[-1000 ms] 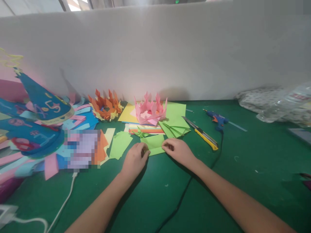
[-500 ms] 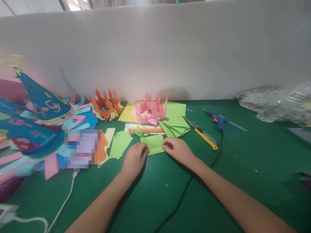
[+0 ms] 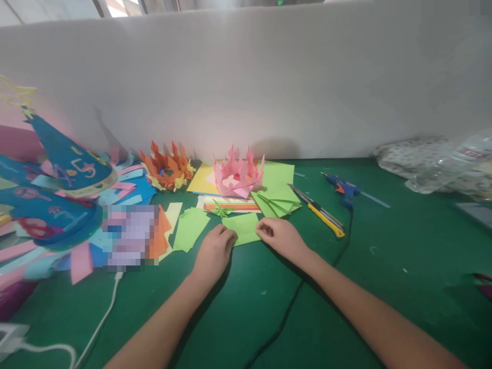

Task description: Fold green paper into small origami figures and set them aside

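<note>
A small light-green sheet of paper [image 3: 246,228] lies on the green table between my hands, its near edge lined by a fold. At its left side my left hand [image 3: 215,251] is closed on the paper's near corner. My right hand [image 3: 282,237] pinches the right edge with curled fingers. Just beyond the sheet sits a folded green paper piece [image 3: 220,209]. Left of my left hand, several green paper sheets [image 3: 190,229] are fanned out. More green sheets [image 3: 277,203] lie behind my right hand.
A pink paper crown [image 3: 239,179] and an orange paper crown [image 3: 169,171] stand at the back. Right of my hands are a yellow utility knife [image 3: 326,219] and a blue glue gun [image 3: 342,187] with a black cord. Blue paper hats [image 3: 73,159] crowd the left.
Both hands stay almost in place on the green paper. The fold strip along its near edge looks flatter or less visible now.
</note>
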`<state>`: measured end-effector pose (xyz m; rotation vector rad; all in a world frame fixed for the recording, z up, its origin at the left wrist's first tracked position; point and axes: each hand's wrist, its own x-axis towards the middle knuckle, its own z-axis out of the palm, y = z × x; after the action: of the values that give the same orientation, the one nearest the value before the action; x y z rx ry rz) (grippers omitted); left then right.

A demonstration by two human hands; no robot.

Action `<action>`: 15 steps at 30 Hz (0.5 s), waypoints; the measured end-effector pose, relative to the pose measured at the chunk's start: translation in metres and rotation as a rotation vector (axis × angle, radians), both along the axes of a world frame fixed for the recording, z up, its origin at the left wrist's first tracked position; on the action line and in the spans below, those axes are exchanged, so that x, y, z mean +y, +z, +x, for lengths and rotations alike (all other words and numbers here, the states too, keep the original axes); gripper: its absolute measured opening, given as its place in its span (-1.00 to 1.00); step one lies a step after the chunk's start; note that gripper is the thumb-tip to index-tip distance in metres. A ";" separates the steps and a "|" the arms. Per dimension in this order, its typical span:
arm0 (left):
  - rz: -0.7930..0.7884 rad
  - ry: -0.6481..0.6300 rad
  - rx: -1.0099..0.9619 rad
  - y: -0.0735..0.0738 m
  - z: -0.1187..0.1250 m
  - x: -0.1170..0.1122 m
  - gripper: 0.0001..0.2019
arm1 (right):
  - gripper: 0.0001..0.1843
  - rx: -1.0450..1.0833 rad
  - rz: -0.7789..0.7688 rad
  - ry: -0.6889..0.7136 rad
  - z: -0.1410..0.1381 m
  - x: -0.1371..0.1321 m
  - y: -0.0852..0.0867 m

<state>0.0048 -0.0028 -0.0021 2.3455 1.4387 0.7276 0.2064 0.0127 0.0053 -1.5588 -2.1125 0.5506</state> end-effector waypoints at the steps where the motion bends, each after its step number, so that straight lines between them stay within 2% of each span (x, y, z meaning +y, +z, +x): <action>1: 0.004 0.001 0.003 0.000 0.000 0.000 -0.78 | -0.89 0.002 -0.001 0.001 0.000 0.000 0.000; 5: 0.094 0.010 0.054 -0.001 0.002 -0.001 -0.76 | -0.89 0.003 -0.013 0.010 0.000 0.000 0.000; 7: 0.134 -0.045 0.073 -0.002 0.002 -0.001 -0.76 | -0.90 -0.001 -0.009 0.013 -0.001 0.000 0.000; 11: 0.125 -0.186 0.082 -0.005 0.001 -0.002 -0.75 | -0.90 -0.002 0.000 0.017 -0.002 0.000 0.000; 15: 0.094 -0.180 0.139 -0.007 0.002 -0.004 -0.69 | -0.90 -0.007 -0.003 0.012 -0.002 -0.001 0.001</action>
<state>0.0065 -0.0064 -0.0089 2.6023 1.2489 0.6069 0.2044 0.0118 0.0059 -1.5522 -2.1285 0.5538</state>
